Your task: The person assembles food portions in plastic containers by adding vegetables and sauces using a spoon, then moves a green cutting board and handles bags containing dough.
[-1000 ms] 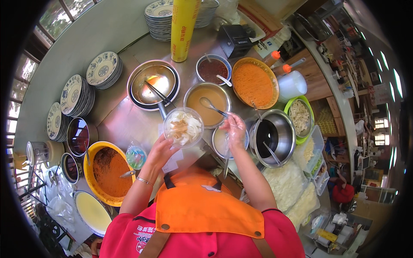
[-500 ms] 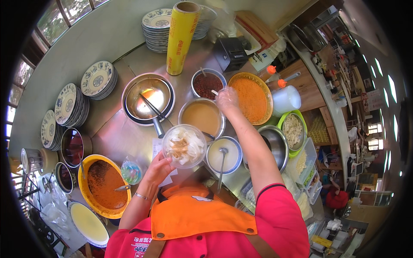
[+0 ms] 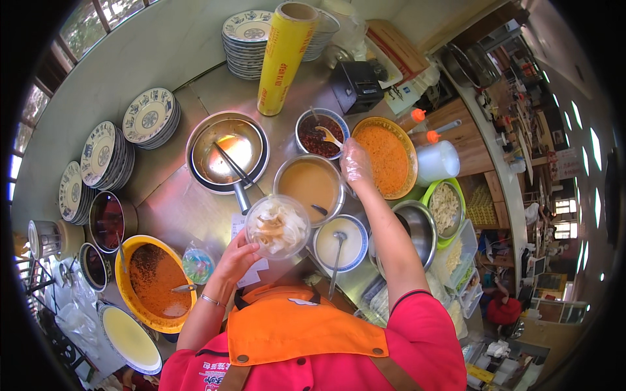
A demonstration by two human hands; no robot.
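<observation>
Head view: holds a clear bowl (image 3: 301, 242) in the left hand (image 3: 236, 257), with fingers and thumb closed on its lower left edge, just below the middle of the frame. Shows white strips (image 3: 280, 216) inside, with a brown patch on top. Grips a pale spoon (image 3: 331, 136) by the end of its handle in the right hand (image 3: 356, 161), gloved in thin clear plastic, with fingers drawn narrow. Points the spoon's head over dark red sauce (image 3: 316, 142) in a small bowl, above the middle of the frame; cannot tell whether touching. Has a metal bowl (image 3: 276, 184) of tan liquid just below the sauce, and a yellow tub (image 3: 412, 174) of orange paste just right of the right hand. Also shows a frying pan (image 3: 222, 171) on the metal surface (image 3: 171, 218), left of centre, and a yellow roll (image 3: 285, 62) upright at the top.
</observation>
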